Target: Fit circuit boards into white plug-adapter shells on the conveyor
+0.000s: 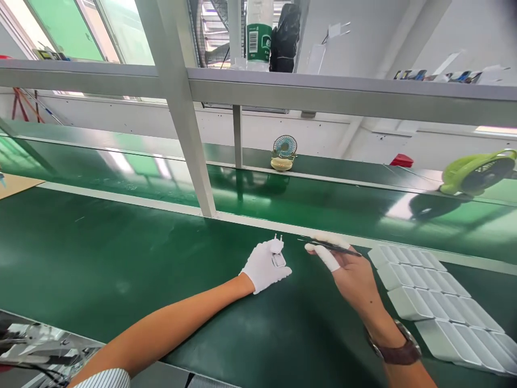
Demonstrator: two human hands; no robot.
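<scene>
My left hand [264, 268], in a white glove, is closed on a small white plug housing [278, 260], with two metal pins pointing away from me. Its near side looks open, but the inside is too small to make out. To the right, my right hand [343, 261] wears white finger cots and pinches dark tweezers [333, 247]. The tweezer tips point left toward the plug, a short gap away from it. A brown-strapped watch sits on my right wrist.
White compartment trays [440, 304] stand on the green table [121, 258] at the right. A metal frame post [183, 118] rises at the table's back edge. Beyond it are a conveyor belt [323, 207], a small fan [284, 151] and a green fan [476, 171].
</scene>
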